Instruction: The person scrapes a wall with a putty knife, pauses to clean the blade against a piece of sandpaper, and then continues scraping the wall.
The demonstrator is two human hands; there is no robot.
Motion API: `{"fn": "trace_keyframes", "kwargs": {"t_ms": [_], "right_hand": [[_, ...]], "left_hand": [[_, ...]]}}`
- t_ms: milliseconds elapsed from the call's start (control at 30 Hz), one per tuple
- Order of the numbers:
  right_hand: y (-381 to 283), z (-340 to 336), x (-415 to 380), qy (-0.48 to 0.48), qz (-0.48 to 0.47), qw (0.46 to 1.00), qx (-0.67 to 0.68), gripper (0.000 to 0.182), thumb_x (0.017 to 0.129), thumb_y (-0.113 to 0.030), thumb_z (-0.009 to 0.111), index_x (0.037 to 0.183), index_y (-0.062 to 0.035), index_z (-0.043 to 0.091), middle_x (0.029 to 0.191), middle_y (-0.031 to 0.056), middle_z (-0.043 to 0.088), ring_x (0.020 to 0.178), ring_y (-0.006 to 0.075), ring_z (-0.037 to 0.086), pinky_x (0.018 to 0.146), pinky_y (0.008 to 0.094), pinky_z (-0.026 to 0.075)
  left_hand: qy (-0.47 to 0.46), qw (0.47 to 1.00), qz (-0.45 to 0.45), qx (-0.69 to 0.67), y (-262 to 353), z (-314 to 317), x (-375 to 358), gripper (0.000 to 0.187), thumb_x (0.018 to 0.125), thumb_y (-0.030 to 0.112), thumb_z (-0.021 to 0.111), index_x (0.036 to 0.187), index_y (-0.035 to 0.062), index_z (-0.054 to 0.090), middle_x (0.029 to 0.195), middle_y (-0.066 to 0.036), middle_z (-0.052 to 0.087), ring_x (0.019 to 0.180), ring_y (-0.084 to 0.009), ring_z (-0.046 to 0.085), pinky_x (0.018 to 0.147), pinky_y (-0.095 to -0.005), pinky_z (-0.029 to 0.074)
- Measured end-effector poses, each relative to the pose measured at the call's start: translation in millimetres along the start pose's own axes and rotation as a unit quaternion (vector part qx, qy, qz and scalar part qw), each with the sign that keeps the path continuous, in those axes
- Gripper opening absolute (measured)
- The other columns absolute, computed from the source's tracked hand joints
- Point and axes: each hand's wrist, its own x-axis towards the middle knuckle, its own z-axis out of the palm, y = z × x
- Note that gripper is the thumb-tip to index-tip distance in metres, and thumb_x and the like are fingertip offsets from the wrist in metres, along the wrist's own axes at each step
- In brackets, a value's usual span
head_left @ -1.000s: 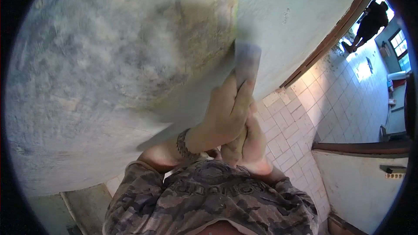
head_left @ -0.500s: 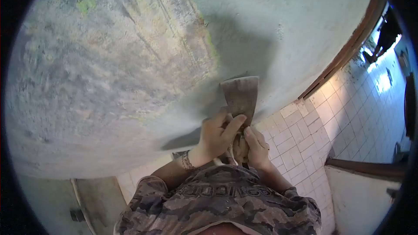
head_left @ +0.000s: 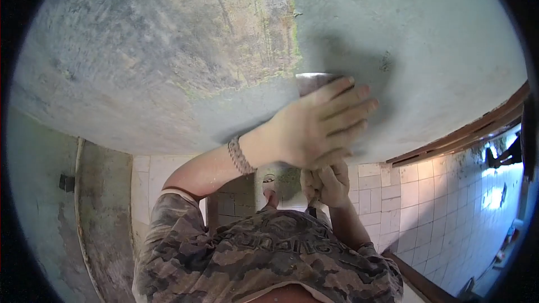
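Note:
My left hand (head_left: 317, 126), a beaded band on its wrist, reaches across with fingers spread and extended. It covers most of the wide metal blade of a scraper (head_left: 310, 82); whether the palm touches the blade is hidden. Below it, my right hand (head_left: 330, 186) is wrapped round the scraper's handle. The blade's bright edge is close to the pale green painted wall (head_left: 443, 39), just under the lower right corner of a bare, rough patch (head_left: 241, 33) with yellow-green edges.
White tiled floor (head_left: 415, 191) extends to the right, with a brown wooden frame (head_left: 466, 126) along the wall's edge. A person's dark figure (head_left: 508, 154) is at the far right. A pipe (head_left: 80, 207) runs along the left wall. My sandaled foot (head_left: 269, 182) shows below.
My left hand has left its closed hold near the blade's base and now lies spread over the blade. My right hand still grips the handle. The view has shifted.

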Motion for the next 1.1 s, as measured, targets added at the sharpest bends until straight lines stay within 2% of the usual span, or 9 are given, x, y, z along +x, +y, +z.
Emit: {"fn": "trace_keyframes", "kwargs": {"t_ms": [100,200,267,467,700,767,900,967,1100], "right_hand": [[3,5,5,0.046,0.019,0.996,0.072,0.029,0.104,-0.023,0.040,0.116,0.0021,0.049,0.056,-0.0008,0.037,0.040,0.0094,0.036,0.032,0.0234,0.032],[-17,17,9,0.068,0.057,0.985,0.147,0.023,0.105,-0.021,0.038,0.112,-0.0009,0.048,0.063,0.0032,0.046,0.042,0.0079,0.040,0.038,0.0234,0.037],[-41,30,23,0.071,0.064,0.992,0.081,0.024,0.105,-0.020,0.038,0.114,-0.0004,0.048,0.063,0.0026,0.046,0.041,0.0071,0.039,0.037,0.0228,0.036],[-27,24,7,0.113,0.092,0.986,0.078,0.030,0.105,-0.024,0.039,0.120,0.0013,0.047,0.063,0.0020,0.046,0.039,0.0064,0.039,0.035,0.0218,0.033],[-59,35,33,0.088,0.066,0.993,0.050,0.028,0.104,-0.019,0.038,0.116,0.0037,0.048,0.058,-0.0003,0.044,0.039,0.0051,0.037,0.035,0.0217,0.032],[-41,23,19,0.087,0.089,0.991,0.047,0.024,0.104,-0.021,0.039,0.107,0.0013,0.046,0.057,0.0014,0.038,0.038,0.0087,0.036,0.032,0.0231,0.033],[-52,23,21,0.124,0.117,0.985,-0.005,0.023,0.104,-0.022,0.038,0.099,-0.0006,0.045,0.056,0.0002,0.036,0.038,0.0086,0.036,0.032,0.0233,0.033],[-71,29,41,0.061,0.077,0.995,0.018,0.027,0.104,-0.018,0.038,0.116,0.0040,0.049,0.057,-0.0009,0.043,0.040,0.0043,0.035,0.036,0.0212,0.031],[-60,33,36,0.071,0.065,0.994,0.046,0.029,0.104,-0.017,0.038,0.120,0.0047,0.048,0.057,-0.0008,0.043,0.040,0.0042,0.036,0.036,0.0207,0.031]], "left_hand": [[-0.025,0.999,-0.019,-0.030,-8,6,-1,0.040,0.073,0.031,0.060,0.101,0.0020,0.065,0.129,-0.015,0.058,0.128,-0.0353,0.048,0.109,-0.0529,0.034],[-0.003,1.000,0.013,-0.020,-15,8,1,0.035,0.073,0.033,0.059,0.085,0.0001,0.064,0.122,-0.017,0.062,0.125,-0.0362,0.052,0.108,-0.0531,0.036],[0.090,0.995,0.034,-0.034,-25,2,15,0.031,0.076,0.031,0.055,0.071,0.0014,0.060,0.114,-0.019,0.065,0.120,-0.0370,0.056,0.106,-0.0535,0.038],[0.078,0.995,0.022,-0.055,-14,26,-1,0.031,0.080,0.028,0.045,0.067,0.0037,0.059,0.107,-0.019,0.067,0.115,-0.0358,0.060,0.104,-0.0528,0.041],[0.122,0.992,0.036,-0.016,-29,-2,31,0.034,0.080,0.033,0.047,0.067,0.0053,0.061,0.106,-0.017,0.068,0.115,-0.0353,0.060,0.105,-0.0522,0.040],[0.136,0.987,0.025,-0.083,-21,20,12,0.032,0.051,0.030,0.060,0.068,0.0027,0.059,0.102,-0.017,0.063,0.115,-0.0365,0.057,0.106,-0.0529,0.039],[0.129,0.989,0.030,-0.067,-21,20,14,0.030,0.052,0.029,0.060,0.068,0.0034,0.058,0.100,-0.016,0.063,0.114,-0.0363,0.057,0.106,-0.0526,0.039],[0.146,0.988,0.042,-0.007,-34,-6,36,0.030,0.054,0.029,0.059,0.069,0.0027,0.060,0.101,-0.018,0.064,0.116,-0.0365,0.057,0.107,-0.0522,0.039],[0.150,0.987,0.047,-0.036,-32,-1,29,0.031,0.056,0.029,0.058,0.070,0.0024,0.060,0.102,-0.019,0.064,0.115,-0.0368,0.057,0.106,-0.0528,0.039]]}}
